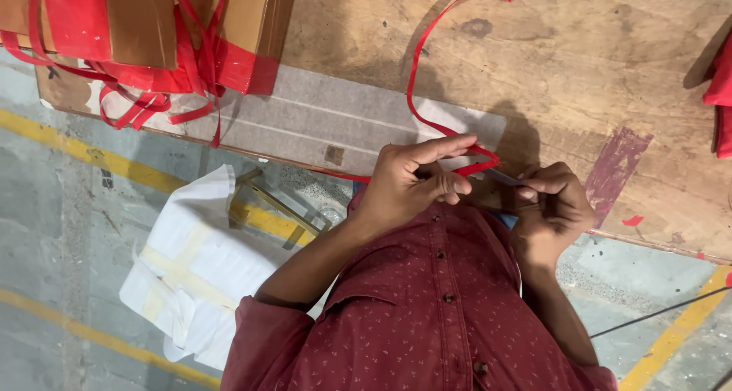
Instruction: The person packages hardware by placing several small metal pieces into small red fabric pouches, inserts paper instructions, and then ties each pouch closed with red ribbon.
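Observation:
My left hand [415, 179] pinches the near end of a long red ribbon [418, 70] at the front edge of a worn wooden table [595, 48]. The ribbon curves away across the table to a frayed tip at the far side. My right hand [550, 202] is closed around a small dark metal tool [503, 177], whose tip points at the pinched ribbon end. Both hands sit close together, just in front of my red dotted shirt.
Brown cardboard boxes [145, 17] bound in red tape and loose red ribbon stand at the table's far left. A white wrapped bundle [194, 269] lies on the grey floor beside yellow floor lines. Red cloth [720, 86] shows at the right edge.

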